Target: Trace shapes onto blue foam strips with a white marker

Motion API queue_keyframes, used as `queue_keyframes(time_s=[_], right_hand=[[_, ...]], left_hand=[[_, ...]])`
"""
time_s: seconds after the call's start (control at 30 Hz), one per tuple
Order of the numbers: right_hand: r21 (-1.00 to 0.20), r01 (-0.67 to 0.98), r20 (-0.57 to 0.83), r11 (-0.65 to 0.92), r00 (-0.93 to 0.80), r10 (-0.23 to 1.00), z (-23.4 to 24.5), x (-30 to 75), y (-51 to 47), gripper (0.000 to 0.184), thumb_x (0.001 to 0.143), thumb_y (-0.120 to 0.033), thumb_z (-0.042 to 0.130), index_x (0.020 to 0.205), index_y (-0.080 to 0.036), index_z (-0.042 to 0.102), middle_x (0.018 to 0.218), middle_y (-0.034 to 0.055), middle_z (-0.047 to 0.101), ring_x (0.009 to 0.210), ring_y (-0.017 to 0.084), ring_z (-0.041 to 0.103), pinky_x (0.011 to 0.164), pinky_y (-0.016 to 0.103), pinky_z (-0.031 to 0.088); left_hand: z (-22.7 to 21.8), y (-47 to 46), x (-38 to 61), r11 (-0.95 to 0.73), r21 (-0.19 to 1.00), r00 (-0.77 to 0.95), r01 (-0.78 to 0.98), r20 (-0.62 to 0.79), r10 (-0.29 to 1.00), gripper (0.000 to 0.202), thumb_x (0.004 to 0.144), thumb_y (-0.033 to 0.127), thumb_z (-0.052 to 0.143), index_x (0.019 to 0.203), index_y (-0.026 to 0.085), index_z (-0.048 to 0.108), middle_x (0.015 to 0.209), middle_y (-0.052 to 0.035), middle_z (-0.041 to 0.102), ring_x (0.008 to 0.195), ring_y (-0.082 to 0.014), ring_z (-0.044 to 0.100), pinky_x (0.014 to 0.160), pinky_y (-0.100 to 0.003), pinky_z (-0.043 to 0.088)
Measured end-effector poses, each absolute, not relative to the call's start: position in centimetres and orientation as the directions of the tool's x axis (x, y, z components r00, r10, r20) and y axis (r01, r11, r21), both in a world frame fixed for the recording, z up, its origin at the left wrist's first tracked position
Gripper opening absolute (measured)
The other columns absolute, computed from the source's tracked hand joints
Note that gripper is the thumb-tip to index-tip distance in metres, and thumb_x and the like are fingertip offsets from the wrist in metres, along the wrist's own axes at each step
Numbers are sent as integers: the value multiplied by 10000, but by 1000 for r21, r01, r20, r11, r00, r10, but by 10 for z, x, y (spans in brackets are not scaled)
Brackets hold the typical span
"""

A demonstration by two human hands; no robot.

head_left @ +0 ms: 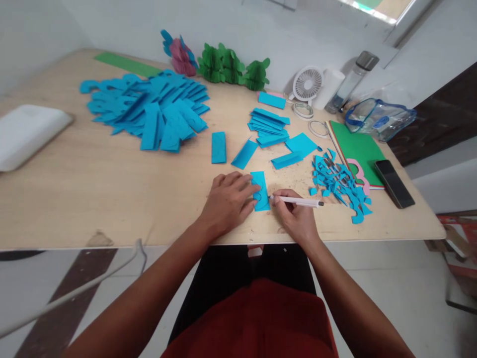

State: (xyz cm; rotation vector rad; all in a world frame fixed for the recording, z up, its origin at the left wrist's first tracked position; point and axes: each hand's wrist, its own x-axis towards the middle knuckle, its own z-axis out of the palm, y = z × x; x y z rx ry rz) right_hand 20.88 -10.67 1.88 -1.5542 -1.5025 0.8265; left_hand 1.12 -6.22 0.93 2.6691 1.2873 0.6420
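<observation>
My left hand (227, 201) lies on the wooden table (93, 199) near its front edge, fingers pressing down a small folded blue paper strip (260, 191). My right hand (292, 214) is closed around a white pen (298, 201), whose tip touches the strip's right edge. A curved pen line shows on the strip. Other folded blue strips (269, 127) lie stacked just beyond. A heap of blue offcuts (341, 184) sits to the right of my right hand.
A big pile of cut blue shapes (149, 107) covers the far left. A white pad (26, 132) lies at the left edge. Green and pink paper decorations (231, 67), a small fan (307, 83), tape rolls (318, 128), a bottle (352, 79), a clear pouch (380, 118), green sheets (356, 149) and a phone (394, 183) stand right.
</observation>
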Motion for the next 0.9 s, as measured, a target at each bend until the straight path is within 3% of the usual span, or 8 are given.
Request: queue_keyframes(time_s=[0.9], right_hand=[[-860, 505, 109, 72, 44, 993, 20, 209, -109, 159, 893, -328, 561, 907, -210, 667, 856, 48, 720, 736, 171, 653, 701, 287, 520]], left_hand=[[11, -63, 12, -633, 269, 555, 726, 314, 770, 331, 917, 298, 481, 1165, 239, 692, 1303, -121, 641, 1206, -346, 516, 975, -542, 378]])
